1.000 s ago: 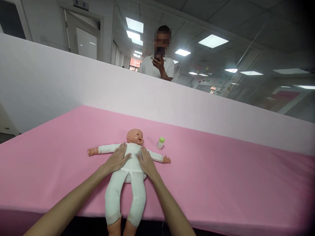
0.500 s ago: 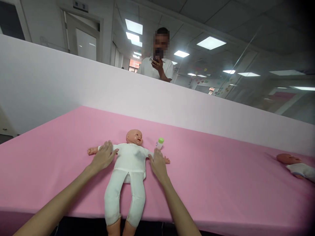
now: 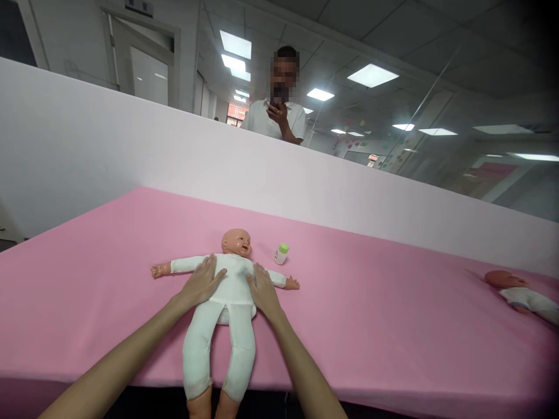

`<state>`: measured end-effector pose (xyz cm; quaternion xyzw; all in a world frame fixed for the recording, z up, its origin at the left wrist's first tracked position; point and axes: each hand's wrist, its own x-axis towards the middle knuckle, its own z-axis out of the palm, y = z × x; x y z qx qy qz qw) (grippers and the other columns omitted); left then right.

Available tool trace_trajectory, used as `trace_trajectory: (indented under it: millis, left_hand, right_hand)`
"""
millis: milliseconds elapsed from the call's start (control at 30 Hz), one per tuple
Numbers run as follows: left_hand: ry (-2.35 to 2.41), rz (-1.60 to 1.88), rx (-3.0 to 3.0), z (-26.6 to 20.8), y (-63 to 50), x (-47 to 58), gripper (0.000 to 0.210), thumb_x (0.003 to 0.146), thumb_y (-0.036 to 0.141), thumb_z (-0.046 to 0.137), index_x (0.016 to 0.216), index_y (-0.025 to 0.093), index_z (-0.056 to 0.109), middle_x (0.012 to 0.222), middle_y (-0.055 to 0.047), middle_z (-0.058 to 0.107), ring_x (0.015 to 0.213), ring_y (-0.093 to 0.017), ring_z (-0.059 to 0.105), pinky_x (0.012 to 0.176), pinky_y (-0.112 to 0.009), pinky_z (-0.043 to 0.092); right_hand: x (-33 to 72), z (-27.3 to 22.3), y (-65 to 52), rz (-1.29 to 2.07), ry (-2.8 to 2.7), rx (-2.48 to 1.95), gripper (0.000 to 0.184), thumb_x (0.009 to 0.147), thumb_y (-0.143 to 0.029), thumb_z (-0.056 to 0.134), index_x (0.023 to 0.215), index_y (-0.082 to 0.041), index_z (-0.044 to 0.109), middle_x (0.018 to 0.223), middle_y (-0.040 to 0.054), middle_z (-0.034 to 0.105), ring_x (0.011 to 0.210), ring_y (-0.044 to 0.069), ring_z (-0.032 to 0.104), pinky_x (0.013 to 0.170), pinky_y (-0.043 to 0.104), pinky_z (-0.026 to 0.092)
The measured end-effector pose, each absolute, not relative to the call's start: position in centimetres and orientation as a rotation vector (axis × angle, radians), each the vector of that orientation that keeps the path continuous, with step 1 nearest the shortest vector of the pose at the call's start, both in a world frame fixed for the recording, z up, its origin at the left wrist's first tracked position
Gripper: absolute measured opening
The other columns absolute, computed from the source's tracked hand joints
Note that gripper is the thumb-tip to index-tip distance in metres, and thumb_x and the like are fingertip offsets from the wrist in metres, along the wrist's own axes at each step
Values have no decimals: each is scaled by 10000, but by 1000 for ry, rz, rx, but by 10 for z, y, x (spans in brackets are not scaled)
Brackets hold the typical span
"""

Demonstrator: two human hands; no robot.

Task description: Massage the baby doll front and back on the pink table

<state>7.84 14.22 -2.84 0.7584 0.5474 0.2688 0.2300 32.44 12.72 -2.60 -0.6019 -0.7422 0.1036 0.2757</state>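
A baby doll [image 3: 236, 291] in white cloth lies on its back on the pink table cover [image 3: 367, 314], arms spread and legs pointing toward me. My left hand [image 3: 204, 281] rests flat on the left side of its chest, near the shoulder, fingers stretched out and thumb apart. On the other side of the chest my right hand [image 3: 264, 285] lies flat by the shoulder, also open. Neither hand grips anything. A small white bottle with a green cap [image 3: 282, 254] stands beside the doll's head, beyond my right hand.
A second doll [image 3: 519, 294] lies at the far right of the table. Behind the table runs a low white wall [image 3: 279, 174] with a glass panel above it. Through or in the glass, a person [image 3: 275, 116] in a white shirt holds a dark phone.
Both hands have slid inward from the doll's upper arms onto the sides of its chest. The sleeves are now uncovered. The view has shifted slightly.
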Motion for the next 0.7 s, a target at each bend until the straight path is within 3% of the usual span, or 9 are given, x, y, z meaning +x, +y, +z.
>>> trace_trajectory:
  millis: [300,433,567,633,700]
  left_hand:
    - [1946,702,2301,-44,136,31,903,1004,659,238,1556,-34,416,1669,-254,321,1575,-373,273,1276,-534,198]
    - [1988,712,2357,-37,134,18,797,1004,621,266,1488,44,526,1625,-234,429,1547,-401,322,1224,-581,274]
    - [2081,790,2326,-24,136,-15,663,1014,533,275,1422,109,582,1606,-210,469,1511,-392,372,1200,-570,295]
    - [2188,735,2205,-17,136,-37,656,992,548,302,1326,89,631,1516,-241,550,1437,-425,449,1137,-553,362]
    - [2175,601,2073,-10,134,-57,618,966,611,335,1106,130,696,1294,-227,685,1253,-425,593,958,-479,476]
  right_hand:
    - [387,-34,119,-216,-2078,-1832,626,1090,-473,310,1471,-36,546,1530,249,542,1483,394,420,1225,577,271]
    - [402,-29,116,-99,-2022,-1883,600,1087,-439,287,1495,-81,544,1561,189,532,1509,356,388,1215,523,297]
    - [418,-17,112,-121,-1752,-1978,630,1086,-445,224,1495,-84,539,1506,194,573,1404,319,494,1141,435,372]
    - [428,-11,110,-153,-1570,-2172,648,1068,-492,274,1402,-53,614,1409,253,610,1318,368,529,1062,456,411]
    - [438,-8,109,-70,-1448,-2356,668,1037,-574,339,1259,-63,707,1333,289,625,1260,414,539,1002,492,424]
